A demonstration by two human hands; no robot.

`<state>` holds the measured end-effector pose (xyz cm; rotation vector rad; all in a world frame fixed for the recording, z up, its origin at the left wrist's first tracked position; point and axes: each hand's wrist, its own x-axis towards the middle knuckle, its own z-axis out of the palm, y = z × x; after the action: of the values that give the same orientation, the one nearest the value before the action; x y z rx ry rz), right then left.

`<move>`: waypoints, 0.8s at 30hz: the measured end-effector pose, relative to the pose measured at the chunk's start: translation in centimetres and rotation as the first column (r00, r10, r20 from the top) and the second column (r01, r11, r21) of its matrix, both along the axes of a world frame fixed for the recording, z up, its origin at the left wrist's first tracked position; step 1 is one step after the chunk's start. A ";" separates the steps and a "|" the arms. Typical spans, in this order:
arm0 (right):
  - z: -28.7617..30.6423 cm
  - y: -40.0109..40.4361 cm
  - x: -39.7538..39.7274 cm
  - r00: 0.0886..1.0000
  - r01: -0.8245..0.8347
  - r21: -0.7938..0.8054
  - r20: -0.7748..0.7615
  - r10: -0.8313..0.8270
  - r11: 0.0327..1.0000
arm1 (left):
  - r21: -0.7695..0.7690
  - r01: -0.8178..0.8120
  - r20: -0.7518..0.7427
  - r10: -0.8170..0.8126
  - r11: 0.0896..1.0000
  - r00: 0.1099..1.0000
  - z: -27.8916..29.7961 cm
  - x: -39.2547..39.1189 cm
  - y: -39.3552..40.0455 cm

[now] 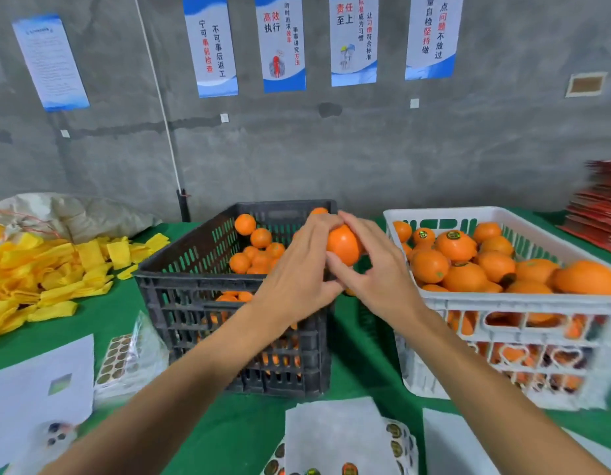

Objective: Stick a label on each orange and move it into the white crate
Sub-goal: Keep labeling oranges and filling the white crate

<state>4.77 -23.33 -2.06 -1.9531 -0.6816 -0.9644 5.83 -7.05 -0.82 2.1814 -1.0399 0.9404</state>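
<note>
Gripping 1 orange [343, 246] together, the left hand [297, 269] and right hand [376, 269] curl around it above the black crate [228, 323]; right of this grip, the white crate [509, 303] holds labelled oranges [454, 245]. Wall posters [281, 39] read "高效执行", "责任至上".

I work at a fruit-packing station: bare grey concrete wall [331, 149] hung with blue-and-white Chinese slogan posters [283, 42], green-covered table [362, 382] carrying a black slatted plastic crate [180, 286] and a white plastic crate [502, 303] of oranges, sheets of round stickers [117, 358].
</note>
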 end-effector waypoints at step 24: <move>-19.6 -3.6 -9.5 0.821 -0.153 -0.408 -0.560 -0.114 0.900 | -0.058 -0.156 -0.681 0.075 0.986 0.729 -23.6 -5.0 -1.3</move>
<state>-4.70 -26.90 -21.69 -2.4621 -0.5875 -0.1555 0.84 -8.32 -24.38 2.2292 -0.4778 0.1713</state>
